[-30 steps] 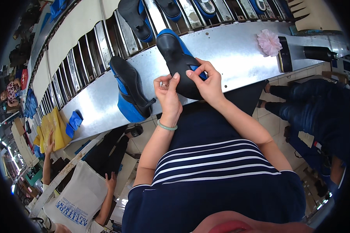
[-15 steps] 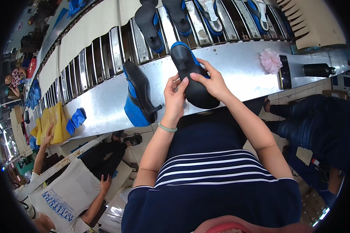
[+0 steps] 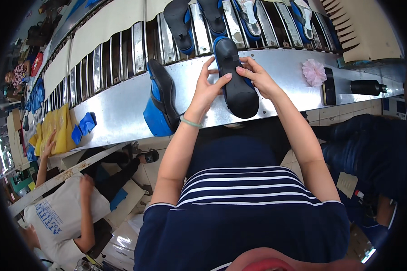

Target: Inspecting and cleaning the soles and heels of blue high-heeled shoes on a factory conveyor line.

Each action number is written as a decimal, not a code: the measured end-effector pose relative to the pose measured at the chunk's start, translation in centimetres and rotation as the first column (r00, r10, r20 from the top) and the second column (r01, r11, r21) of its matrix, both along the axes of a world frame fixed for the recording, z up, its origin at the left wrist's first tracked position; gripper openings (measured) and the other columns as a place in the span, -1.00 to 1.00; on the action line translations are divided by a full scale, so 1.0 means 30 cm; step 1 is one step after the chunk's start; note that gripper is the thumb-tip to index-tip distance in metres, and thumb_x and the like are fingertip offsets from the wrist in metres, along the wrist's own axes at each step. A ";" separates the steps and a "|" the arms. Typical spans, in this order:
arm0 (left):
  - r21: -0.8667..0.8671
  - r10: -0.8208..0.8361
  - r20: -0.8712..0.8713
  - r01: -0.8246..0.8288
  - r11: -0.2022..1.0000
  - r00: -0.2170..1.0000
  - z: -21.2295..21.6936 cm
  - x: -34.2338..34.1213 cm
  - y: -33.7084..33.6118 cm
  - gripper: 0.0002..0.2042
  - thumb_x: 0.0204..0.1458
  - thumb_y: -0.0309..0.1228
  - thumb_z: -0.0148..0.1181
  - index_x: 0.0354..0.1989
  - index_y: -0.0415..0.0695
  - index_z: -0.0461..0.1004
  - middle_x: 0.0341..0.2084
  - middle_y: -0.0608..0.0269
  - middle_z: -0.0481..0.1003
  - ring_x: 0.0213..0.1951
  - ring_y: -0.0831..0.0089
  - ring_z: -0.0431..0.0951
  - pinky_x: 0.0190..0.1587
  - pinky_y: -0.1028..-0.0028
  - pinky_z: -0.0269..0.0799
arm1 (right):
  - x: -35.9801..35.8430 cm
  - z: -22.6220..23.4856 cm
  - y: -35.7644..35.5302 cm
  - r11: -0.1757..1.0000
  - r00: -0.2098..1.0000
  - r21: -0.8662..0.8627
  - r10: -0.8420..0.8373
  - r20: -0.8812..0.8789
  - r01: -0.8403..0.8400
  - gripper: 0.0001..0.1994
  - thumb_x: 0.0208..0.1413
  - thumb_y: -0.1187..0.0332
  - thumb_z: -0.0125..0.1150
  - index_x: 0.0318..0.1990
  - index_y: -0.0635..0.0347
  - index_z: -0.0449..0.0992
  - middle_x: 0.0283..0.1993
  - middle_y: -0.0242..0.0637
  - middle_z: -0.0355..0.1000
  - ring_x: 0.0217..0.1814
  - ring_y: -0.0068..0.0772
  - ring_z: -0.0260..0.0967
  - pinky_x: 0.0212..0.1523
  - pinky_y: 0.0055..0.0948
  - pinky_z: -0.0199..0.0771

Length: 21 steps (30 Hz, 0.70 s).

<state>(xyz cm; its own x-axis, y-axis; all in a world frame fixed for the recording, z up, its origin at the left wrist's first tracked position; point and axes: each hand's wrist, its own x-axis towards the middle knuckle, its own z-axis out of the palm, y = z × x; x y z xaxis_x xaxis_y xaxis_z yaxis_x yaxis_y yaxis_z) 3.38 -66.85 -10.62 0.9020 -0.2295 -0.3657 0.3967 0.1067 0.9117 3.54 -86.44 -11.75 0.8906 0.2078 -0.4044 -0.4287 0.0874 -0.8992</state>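
Sole up, a black sandal (image 3: 240,97) on a blue shoe last is held between both my hands above the metal table edge. My left hand (image 3: 208,88) grips its left side, thumb pressed on the sole. From the right, my right hand (image 3: 261,80) closes round it, its thumb also on the sole near the middle. The fingers behind the sandal are partly hidden. To the left, a second black sandal (image 3: 163,86) on a blue last lies on its side on the metal table (image 3: 117,119), close to my left forearm.
Several sandals on blue lasts lie on the slatted conveyor (image 3: 140,45) beyond. At right are a pink ruffled puff (image 3: 314,72), a phone (image 3: 329,90) and a black bottle (image 3: 366,87). Blue pieces (image 3: 84,128) and yellow plastic (image 3: 63,131) lie left, near a co-worker's hand (image 3: 49,143).
The sandal in my hands has shifted right and turned more upright, and my left thumb has slid along the sole. At left, the co-worker's lower arm has lifted toward the chest.
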 end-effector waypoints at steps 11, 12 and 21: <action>-0.060 0.035 0.060 -0.031 0.998 0.998 -0.026 0.083 -0.012 -0.45 -0.09 -0.56 0.39 0.14 -0.36 0.38 0.05 0.03 0.45 -0.19 0.36 0.61 -0.27 0.44 0.61 | 0.033 0.006 0.033 0.998 0.998 -0.008 -0.055 0.035 0.055 -0.57 0.23 0.22 0.18 0.19 0.12 0.31 -0.11 -0.19 0.39 -0.05 -0.44 0.39 -0.06 -0.50 0.42; -0.029 0.015 0.076 -0.013 1.000 0.997 -0.034 0.085 -0.011 -0.46 -0.08 -0.56 0.38 0.13 -0.35 0.39 0.04 0.04 0.46 -0.20 0.36 0.61 -0.28 0.45 0.61 | 0.030 -0.012 0.032 0.998 0.997 0.005 -0.065 0.041 0.065 -0.57 0.23 0.22 0.18 0.19 0.12 0.31 -0.11 -0.19 0.39 -0.05 -0.44 0.38 -0.06 -0.49 0.42; -0.023 -0.212 0.011 0.212 0.977 0.977 0.014 0.136 0.027 -0.45 0.08 -0.42 0.29 0.24 -0.31 0.29 -0.05 0.18 0.51 -0.30 0.47 0.60 -0.27 0.50 0.57 | 0.024 -0.038 0.007 1.000 0.998 0.004 -0.031 0.054 0.031 -0.44 0.25 0.13 0.14 0.32 0.05 0.13 0.02 -0.34 0.37 0.05 -0.52 0.32 -0.12 -0.49 0.39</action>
<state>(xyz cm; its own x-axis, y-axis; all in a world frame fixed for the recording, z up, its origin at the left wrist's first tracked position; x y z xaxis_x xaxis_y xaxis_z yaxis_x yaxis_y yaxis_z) 7.46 -66.04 -10.20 0.8351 -0.4240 -0.3505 0.4049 0.0426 0.9134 4.26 -86.23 -12.88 0.9173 0.1812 -0.3546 -0.3762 0.1024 -0.9209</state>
